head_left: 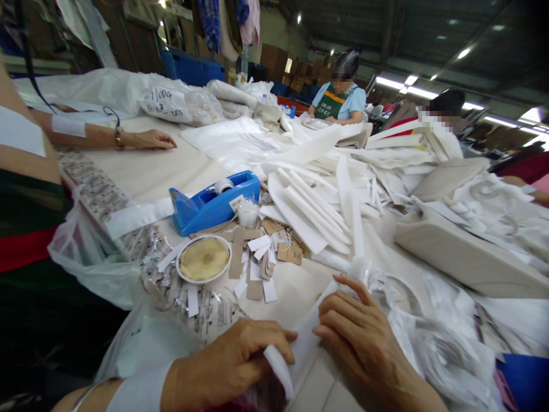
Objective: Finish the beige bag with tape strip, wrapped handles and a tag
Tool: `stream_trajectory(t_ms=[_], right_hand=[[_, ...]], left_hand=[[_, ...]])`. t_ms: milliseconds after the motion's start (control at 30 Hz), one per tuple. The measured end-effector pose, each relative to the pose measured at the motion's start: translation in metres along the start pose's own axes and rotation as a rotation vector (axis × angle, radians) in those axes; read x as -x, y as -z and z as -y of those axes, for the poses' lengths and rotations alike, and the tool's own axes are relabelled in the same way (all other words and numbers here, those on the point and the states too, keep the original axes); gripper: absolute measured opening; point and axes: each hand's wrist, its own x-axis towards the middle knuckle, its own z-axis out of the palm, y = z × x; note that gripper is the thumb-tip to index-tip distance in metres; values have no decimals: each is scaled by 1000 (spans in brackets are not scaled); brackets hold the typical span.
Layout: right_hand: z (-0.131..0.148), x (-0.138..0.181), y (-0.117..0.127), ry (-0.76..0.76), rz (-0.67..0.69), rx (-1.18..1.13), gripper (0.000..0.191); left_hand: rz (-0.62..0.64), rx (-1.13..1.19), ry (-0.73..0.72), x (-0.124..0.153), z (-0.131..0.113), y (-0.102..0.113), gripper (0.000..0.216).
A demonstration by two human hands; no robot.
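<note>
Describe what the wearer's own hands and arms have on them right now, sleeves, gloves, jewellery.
Both hands are bare: no gloves, and no rings visible on the left hand or the right hand. A white sleeve cuff covers the left forearm up to the wrist. The right wrist shows no sleeve, watch or band in view.

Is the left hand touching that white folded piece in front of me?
Touching. The head view shows the left hand with its fingertips pinching the end of the white piece; the right hand presses on it too.
</note>
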Motion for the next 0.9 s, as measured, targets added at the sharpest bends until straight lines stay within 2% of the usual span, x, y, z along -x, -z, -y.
stream_trajectory(t_ms=[133,233,300,500,667,900], right_hand=[[3,0,4,1,6,-21,22],[4,-1,5,8,-5,15,25],[4,-1,5,18,-9,41,26],[4,1,4,23,-1,46,21],[5,2,3,8,12,-12,12],[0,-1,3,19,13,-101,17]], left_hand=[[-135,-25,201,-10,-2,-13,16],[-216,-82,280,-18,-4,-19,7],[-243,-104,312,-23,-7,-21,9],[-256,-214,353,-31,-15,-25,19],[-239,-362,356,-34,-16,-27,16],[-282,-107,289,-26,-6,-32,14]])
